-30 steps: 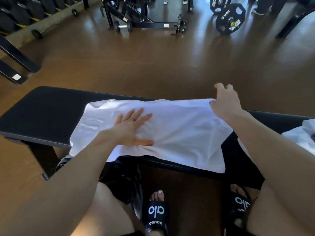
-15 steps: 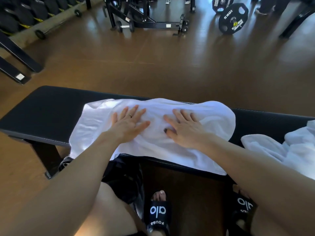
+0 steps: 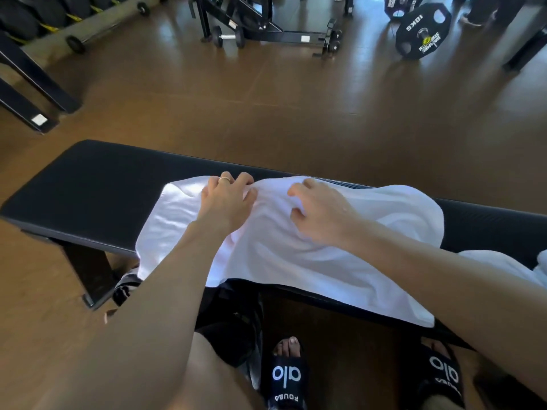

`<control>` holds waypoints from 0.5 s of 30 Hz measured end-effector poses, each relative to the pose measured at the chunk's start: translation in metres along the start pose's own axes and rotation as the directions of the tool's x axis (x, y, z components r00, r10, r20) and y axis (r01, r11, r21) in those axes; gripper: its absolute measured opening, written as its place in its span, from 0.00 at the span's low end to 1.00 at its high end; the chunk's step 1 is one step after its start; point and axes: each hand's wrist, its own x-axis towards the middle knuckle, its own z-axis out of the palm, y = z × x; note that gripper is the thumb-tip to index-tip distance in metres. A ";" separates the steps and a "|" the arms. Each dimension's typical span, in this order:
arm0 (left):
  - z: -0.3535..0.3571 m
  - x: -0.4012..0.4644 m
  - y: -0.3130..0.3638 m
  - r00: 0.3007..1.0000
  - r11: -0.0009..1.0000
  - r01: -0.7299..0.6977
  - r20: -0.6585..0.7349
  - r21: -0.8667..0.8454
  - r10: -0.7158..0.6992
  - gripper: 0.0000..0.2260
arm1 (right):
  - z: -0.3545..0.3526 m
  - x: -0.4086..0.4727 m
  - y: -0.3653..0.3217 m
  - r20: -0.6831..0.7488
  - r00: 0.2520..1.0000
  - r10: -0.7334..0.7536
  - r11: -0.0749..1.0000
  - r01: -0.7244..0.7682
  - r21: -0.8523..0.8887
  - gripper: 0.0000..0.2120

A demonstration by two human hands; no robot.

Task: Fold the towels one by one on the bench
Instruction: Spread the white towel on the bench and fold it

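Glossy brown floor | padded black bench [image 3: 88, 184] | rumpled white towel [image 3: 325, 261] | left hand [image 3: 228, 199], right hand [image 3: 319, 211] both pinching its cloth

Both arms are bare, no sleeves. The left hand [image 3: 226, 199] wears a thin gold ring [image 3: 224, 179] on one finger. Dark shorts [image 3: 228, 321] cover the thighs. On the feet, black slides [image 3: 286, 380] carry white "alo" lettering, toes showing.

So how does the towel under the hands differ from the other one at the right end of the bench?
The towel under the hands lies spread across the bench, its near edge hanging over; the other towel sits bunched. The first shows almost whole; the second runs out of frame. Both hands touch the first, neither the second. Both are white.
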 end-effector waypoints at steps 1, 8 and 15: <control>-0.001 -0.001 -0.001 1.000 1.000 -0.005 -0.003 0.006 0.005 0.14 | 0.001 0.010 -0.003 -0.044 0.999 0.004 0.997 -0.001 0.072 0.17; -0.002 -0.003 -0.021 0.994 0.996 -0.021 -0.112 -0.086 0.012 0.13 | 0.009 0.078 -0.005 -0.060 0.998 0.029 0.993 -0.022 0.115 0.13; -0.007 0.005 -0.048 0.978 0.989 0.096 -0.175 -0.115 -0.116 0.16 | -0.008 0.104 -0.004 0.321 0.943 0.089 0.979 -0.142 0.145 0.08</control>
